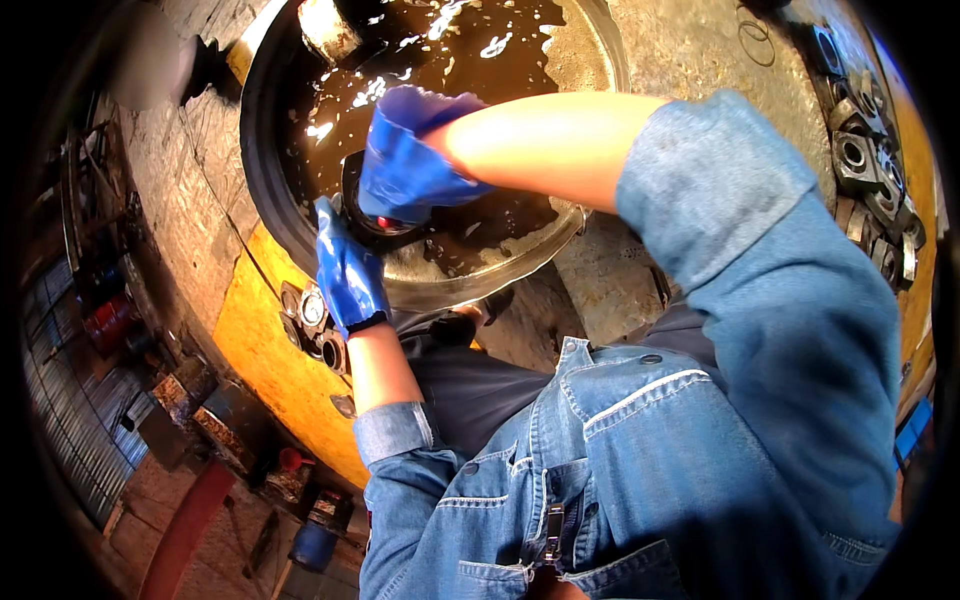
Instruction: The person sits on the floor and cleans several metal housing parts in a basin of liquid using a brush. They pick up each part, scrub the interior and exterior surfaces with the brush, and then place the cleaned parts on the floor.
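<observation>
A wide round basin (262, 170) of brown, oily liquid stands in front of me. Over its near left side is a dark metal part (392, 240), partly covered by my gloves. My left hand (350, 275), in a shiny blue glove, grips the part's near left edge with the fingers pointing up. My right hand (400, 170), in a loose-cuffed blue glove, reaches down onto the same part from the right. Its fingers are closed and mostly hidden, so what they hold is unclear. A small red spot shows below the right glove.
Several ring-shaped metal parts (312, 305) lie on the yellow surface (250, 320) left of the basin. Square metal bearing housings (853, 152) are piled at the far right. Two thin rings (756, 42) lie at the back right. A pale cylinder (328, 30) crosses the basin's far rim.
</observation>
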Available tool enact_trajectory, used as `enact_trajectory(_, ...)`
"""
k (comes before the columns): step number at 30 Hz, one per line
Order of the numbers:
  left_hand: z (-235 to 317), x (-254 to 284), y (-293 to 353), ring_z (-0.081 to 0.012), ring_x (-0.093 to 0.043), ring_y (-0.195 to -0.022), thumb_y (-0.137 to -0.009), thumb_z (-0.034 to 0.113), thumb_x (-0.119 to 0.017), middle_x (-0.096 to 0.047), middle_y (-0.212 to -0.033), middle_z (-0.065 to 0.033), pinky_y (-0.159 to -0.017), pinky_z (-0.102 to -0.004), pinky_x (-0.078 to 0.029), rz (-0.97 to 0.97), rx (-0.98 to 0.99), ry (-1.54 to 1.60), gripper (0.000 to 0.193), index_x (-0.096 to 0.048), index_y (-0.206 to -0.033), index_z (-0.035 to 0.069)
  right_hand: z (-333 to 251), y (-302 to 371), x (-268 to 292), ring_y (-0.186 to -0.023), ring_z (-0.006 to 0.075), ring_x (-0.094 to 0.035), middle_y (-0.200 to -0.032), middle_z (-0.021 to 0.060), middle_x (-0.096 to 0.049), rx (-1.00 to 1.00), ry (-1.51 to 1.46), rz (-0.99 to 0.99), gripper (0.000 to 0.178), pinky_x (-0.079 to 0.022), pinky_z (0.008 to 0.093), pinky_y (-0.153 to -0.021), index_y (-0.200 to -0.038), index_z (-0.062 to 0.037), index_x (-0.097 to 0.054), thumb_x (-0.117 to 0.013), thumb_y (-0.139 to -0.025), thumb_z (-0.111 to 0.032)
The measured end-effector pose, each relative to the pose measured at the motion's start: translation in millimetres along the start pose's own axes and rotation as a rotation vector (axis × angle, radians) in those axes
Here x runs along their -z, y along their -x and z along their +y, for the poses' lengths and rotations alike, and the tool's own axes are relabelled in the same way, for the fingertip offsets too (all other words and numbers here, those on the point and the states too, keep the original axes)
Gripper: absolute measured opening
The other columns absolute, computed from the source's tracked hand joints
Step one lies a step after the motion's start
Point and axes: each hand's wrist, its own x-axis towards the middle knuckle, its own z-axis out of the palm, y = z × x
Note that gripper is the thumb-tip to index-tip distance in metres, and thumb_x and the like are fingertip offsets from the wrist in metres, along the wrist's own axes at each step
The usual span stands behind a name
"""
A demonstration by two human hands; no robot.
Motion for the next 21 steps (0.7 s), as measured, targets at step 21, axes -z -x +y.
enact_trajectory(21,-6.8,8.8,-1.5,-0.0156,-0.062,-0.109,-0.117,0.039,-0.051,-0.071,-0.122,-0.0089,-0.102,-0.0297,-0.050,-0.098,0.048,0.359,0.051,-0.068,-0.131,-0.007,-41.3,-62.5,-55.4,-0.099,0.0367,-0.078,-0.101,0.0126,-0.081,-0.350,-0.659,-0.099,0.026,-0.064,0.0451,-0.084,-0.114,-0.0118,-0.081,-0.066,-0.100,-0.027)
